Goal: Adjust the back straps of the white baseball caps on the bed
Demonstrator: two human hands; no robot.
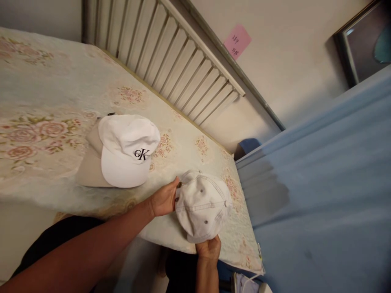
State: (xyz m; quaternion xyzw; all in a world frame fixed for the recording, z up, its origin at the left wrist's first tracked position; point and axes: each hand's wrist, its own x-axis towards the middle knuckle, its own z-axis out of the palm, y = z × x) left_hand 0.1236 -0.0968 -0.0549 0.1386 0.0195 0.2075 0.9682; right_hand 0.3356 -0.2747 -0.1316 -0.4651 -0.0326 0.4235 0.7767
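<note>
A pale grey-white baseball cap (200, 203) is held between both hands over the floral table cover (171, 228). My left hand (166, 198) grips its back strap edge, thumb uppermost and the other fingers hidden behind the cap. At the near side, my right hand (210, 247) closes on the cap's edge, with its fingertips partly out of sight beneath. To the left lies a white baseball cap (128, 146) with black "CK" lettering on its front. It rests partly on a beige cap (91, 167), whose brim shows out to the left.
A pale radiator (165, 57) runs along the wall behind the covered surface. A blue curtain (320, 195) hangs at the right. A pink note (237, 41) is stuck on the wall, and a framed mirror or picture (363, 44) is at upper right.
</note>
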